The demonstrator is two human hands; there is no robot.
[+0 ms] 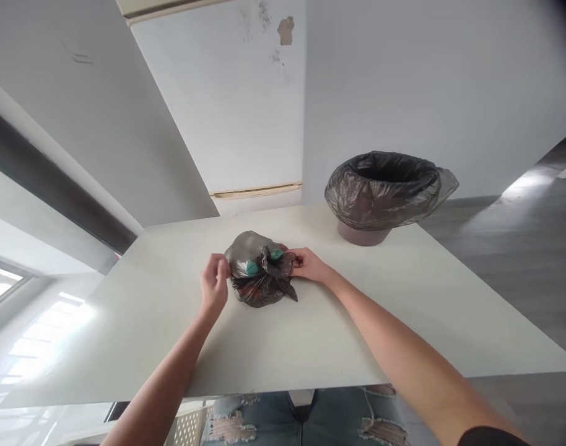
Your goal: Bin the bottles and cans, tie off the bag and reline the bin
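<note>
A small filled dark grey plastic bag (259,272) lies in the middle of the white table (311,334), with something green showing through it and its top bunched into a knot. My left hand (215,286) pinches the bag's left edge with closed fingers. My right hand (308,264) grips the bag's right handle, fingers closed on the plastic. Both hands pull outward from the knot.
A round bin (364,234) lined with a dark grey bag (385,186) stands at the table's far right. A white fridge (236,105) and a wall rise behind the table. Grey floor lies to the right. My knees in torn jeans show below the table's near edge.
</note>
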